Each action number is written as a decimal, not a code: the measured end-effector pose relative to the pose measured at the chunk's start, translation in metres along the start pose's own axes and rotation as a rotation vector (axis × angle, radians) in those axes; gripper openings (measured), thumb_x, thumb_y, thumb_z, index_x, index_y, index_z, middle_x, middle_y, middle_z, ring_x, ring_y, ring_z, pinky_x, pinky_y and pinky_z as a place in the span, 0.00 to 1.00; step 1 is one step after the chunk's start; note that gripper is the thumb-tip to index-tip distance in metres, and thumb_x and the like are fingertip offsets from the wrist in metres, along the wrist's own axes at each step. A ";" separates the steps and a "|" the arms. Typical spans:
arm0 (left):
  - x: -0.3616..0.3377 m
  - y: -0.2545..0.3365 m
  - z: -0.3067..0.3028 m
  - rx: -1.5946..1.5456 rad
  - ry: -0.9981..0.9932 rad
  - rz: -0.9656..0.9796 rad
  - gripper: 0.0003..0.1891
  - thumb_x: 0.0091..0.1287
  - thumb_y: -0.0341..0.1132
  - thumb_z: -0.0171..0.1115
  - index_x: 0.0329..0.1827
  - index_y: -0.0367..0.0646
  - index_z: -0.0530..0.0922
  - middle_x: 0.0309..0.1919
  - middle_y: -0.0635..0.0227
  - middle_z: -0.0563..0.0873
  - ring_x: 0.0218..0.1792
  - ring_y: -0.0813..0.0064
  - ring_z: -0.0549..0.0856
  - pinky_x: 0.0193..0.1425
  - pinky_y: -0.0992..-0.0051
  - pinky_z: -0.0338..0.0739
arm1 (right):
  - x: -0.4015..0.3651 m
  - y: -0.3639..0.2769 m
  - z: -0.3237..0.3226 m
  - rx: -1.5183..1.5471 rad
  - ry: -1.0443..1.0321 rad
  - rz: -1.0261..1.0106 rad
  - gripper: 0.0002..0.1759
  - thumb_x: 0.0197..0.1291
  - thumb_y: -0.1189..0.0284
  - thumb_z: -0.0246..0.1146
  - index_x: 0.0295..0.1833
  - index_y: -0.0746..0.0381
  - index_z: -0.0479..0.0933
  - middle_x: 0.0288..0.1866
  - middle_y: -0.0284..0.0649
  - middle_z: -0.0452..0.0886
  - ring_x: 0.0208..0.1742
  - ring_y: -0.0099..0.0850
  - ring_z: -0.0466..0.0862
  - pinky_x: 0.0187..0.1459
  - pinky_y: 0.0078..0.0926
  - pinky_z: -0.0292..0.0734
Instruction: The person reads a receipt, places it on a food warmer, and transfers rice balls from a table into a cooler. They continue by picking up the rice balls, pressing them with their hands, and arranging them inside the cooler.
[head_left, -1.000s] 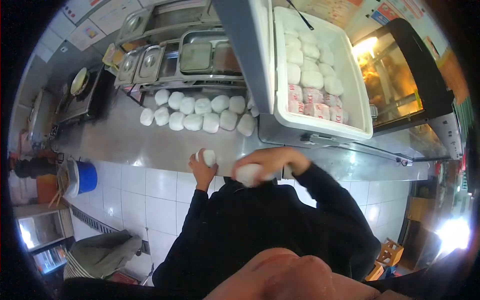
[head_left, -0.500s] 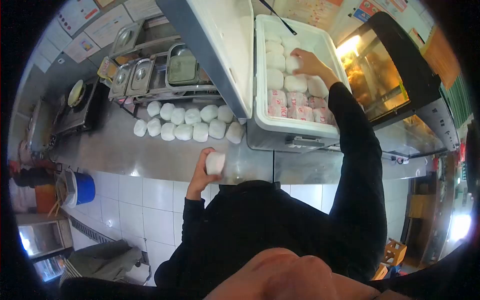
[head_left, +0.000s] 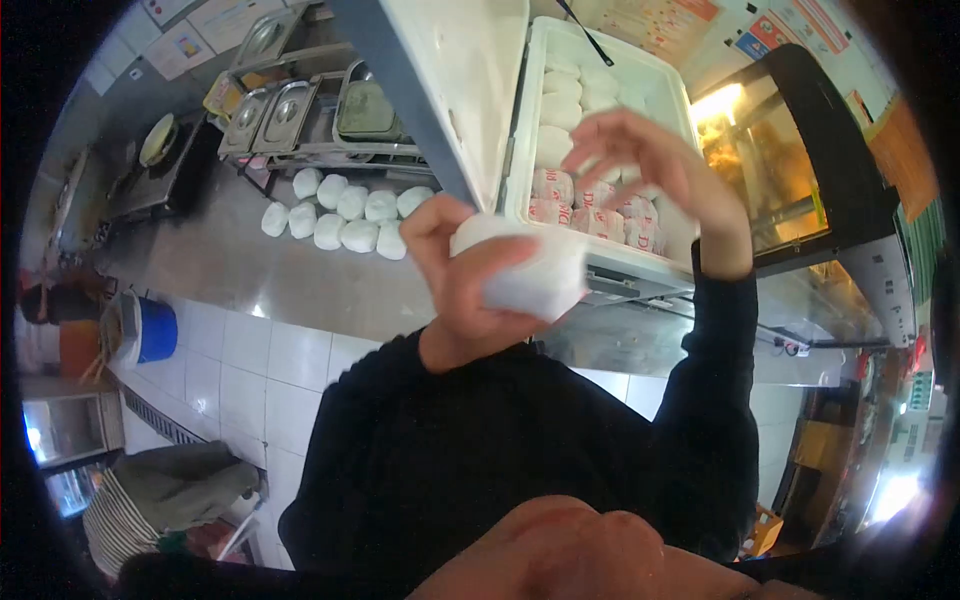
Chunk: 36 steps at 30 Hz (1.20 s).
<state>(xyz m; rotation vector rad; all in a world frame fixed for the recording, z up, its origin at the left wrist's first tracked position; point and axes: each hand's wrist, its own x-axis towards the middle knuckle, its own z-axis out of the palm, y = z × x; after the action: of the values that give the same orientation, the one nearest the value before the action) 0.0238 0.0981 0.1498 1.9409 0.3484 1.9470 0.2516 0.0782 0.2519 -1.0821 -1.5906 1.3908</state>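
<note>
In the head view, your left hand (head_left: 458, 290) closes around a smooth, rounded, white-wrapped bundle (head_left: 540, 280), thumb across its side; you can't tell whether this is 1 bundle or 2 pressed together. It sits in front of your chest, above the counter edge. If your thumb slackens on that slick-looking wrapper, the load could slide out and drop. The raised white lid with a grey edge (head_left: 455, 95), just beyond your grip, could be knocked if you lift sharply.

Your left forearm rises from below the grip, wrist turned inward. To the right of the grip, your right hand (head_left: 655, 170) hangs blurred over the open white insulated box (head_left: 655, 85), elbow bent, fingers spread wide and with nothing visible in them. Red-printed wrapped bundles (head_left: 553, 186) lie beneath; a careless sweep could shift them. Left of the grip, 2 rows of round white bundles (head_left: 359, 236) rest on the stainless-steel counter (head_left: 220, 255).
</note>
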 end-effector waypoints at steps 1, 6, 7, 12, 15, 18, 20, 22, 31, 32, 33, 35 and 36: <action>0.008 0.001 0.009 0.047 -0.027 0.029 0.37 0.35 0.38 0.84 0.54 0.54 0.77 0.46 0.62 0.63 0.49 0.62 0.68 0.49 0.72 0.68 | -0.012 -0.004 0.027 -0.172 -0.025 -0.132 0.42 0.46 0.51 0.75 0.64 0.58 0.70 0.56 0.39 0.77 0.53 0.30 0.80 0.47 0.27 0.80; 0.024 0.006 0.024 -0.072 -0.237 -0.125 0.37 0.41 0.35 0.81 0.59 0.48 0.76 0.52 0.59 0.62 0.54 0.60 0.65 0.49 0.73 0.68 | -0.016 0.019 0.030 -0.288 0.349 -0.138 0.30 0.48 0.75 0.74 0.57 0.59 0.72 0.52 0.33 0.76 0.54 0.24 0.77 0.50 0.24 0.77; 0.023 0.002 0.019 -0.077 -0.239 -0.121 0.37 0.41 0.35 0.81 0.59 0.48 0.76 0.52 0.59 0.62 0.54 0.60 0.65 0.49 0.73 0.68 | -0.013 0.021 0.015 -0.173 0.422 -0.055 0.27 0.50 0.79 0.72 0.57 0.60 0.73 0.50 0.33 0.78 0.51 0.23 0.78 0.49 0.24 0.76; -0.011 -0.049 -0.039 -0.041 0.078 0.031 0.34 0.52 0.36 0.76 0.60 0.41 0.67 0.58 0.60 0.64 0.52 0.68 0.70 0.44 0.71 0.75 | -0.011 0.071 -0.140 -0.582 0.886 0.083 0.33 0.48 0.65 0.76 0.60 0.61 0.73 0.47 0.39 0.82 0.46 0.26 0.82 0.48 0.25 0.77; -0.030 -0.069 -0.065 -0.095 0.297 -0.224 0.26 0.61 0.29 0.66 0.61 0.40 0.65 0.58 0.60 0.67 0.46 0.73 0.73 0.46 0.72 0.75 | 0.001 0.087 -0.223 -0.717 0.972 0.197 0.32 0.47 0.63 0.76 0.58 0.63 0.75 0.46 0.40 0.83 0.44 0.27 0.83 0.45 0.26 0.78; -0.052 -0.088 -0.093 0.056 0.326 -0.330 0.22 0.64 0.26 0.61 0.60 0.41 0.65 0.56 0.63 0.68 0.46 0.75 0.72 0.49 0.74 0.73 | 0.024 0.125 -0.280 -0.853 0.872 0.290 0.32 0.46 0.61 0.77 0.56 0.60 0.77 0.42 0.40 0.83 0.38 0.28 0.83 0.38 0.28 0.80; -0.063 -0.088 -0.109 0.116 0.333 -0.383 0.21 0.65 0.26 0.60 0.60 0.41 0.65 0.55 0.64 0.69 0.45 0.76 0.72 0.50 0.75 0.73 | 0.044 0.170 -0.323 -0.735 0.845 0.286 0.31 0.47 0.59 0.76 0.57 0.58 0.78 0.39 0.38 0.83 0.35 0.29 0.83 0.33 0.34 0.79; -0.080 -0.086 -0.128 0.188 0.332 -0.445 0.21 0.65 0.25 0.60 0.59 0.41 0.65 0.54 0.66 0.69 0.45 0.77 0.71 0.51 0.76 0.72 | 0.064 0.172 -0.309 -0.593 0.934 0.429 0.30 0.48 0.60 0.75 0.57 0.56 0.78 0.43 0.42 0.84 0.40 0.34 0.84 0.37 0.37 0.79; -0.139 -0.093 -0.217 0.562 0.602 -0.617 0.19 0.64 0.25 0.63 0.56 0.42 0.68 0.53 0.69 0.70 0.43 0.79 0.71 0.44 0.80 0.73 | 0.080 0.285 -0.371 -1.955 0.458 0.333 0.25 0.57 0.52 0.61 0.46 0.65 0.77 0.45 0.51 0.81 0.45 0.49 0.81 0.49 0.46 0.74; -0.144 -0.103 -0.225 0.625 0.602 -0.631 0.19 0.64 0.26 0.64 0.56 0.43 0.69 0.53 0.69 0.71 0.43 0.78 0.71 0.45 0.79 0.73 | 0.083 0.294 -0.371 -1.752 0.604 0.477 0.28 0.57 0.49 0.61 0.45 0.67 0.78 0.49 0.52 0.80 0.49 0.48 0.80 0.53 0.43 0.74; -0.148 -0.118 -0.229 0.623 0.600 -0.640 0.19 0.64 0.29 0.65 0.56 0.44 0.69 0.53 0.69 0.72 0.43 0.78 0.71 0.44 0.79 0.72 | 0.078 0.316 -0.386 -1.939 0.625 0.201 0.30 0.56 0.48 0.62 0.47 0.67 0.78 0.51 0.50 0.80 0.53 0.44 0.80 0.55 0.41 0.74; -0.151 -0.157 -0.229 0.526 0.536 -0.832 0.19 0.62 0.34 0.67 0.55 0.45 0.72 0.48 0.70 0.75 0.43 0.78 0.73 0.45 0.79 0.70 | 0.078 0.305 -0.375 -2.090 0.438 0.248 0.25 0.56 0.52 0.64 0.48 0.62 0.80 0.52 0.44 0.81 0.56 0.41 0.79 0.55 0.40 0.74; -0.153 -0.185 -0.227 0.590 0.345 -0.822 0.19 0.61 0.34 0.68 0.54 0.44 0.75 0.48 0.68 0.77 0.44 0.75 0.75 0.46 0.76 0.71 | 0.081 0.298 -0.369 -2.092 0.421 0.224 0.25 0.56 0.52 0.64 0.48 0.62 0.80 0.52 0.44 0.81 0.56 0.41 0.79 0.55 0.40 0.74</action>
<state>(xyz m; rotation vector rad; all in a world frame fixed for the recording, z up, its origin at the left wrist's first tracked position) -0.1888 0.2191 -0.0723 1.3369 1.6653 1.6651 0.5991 0.3021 0.0045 -2.3037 -2.2542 -1.0649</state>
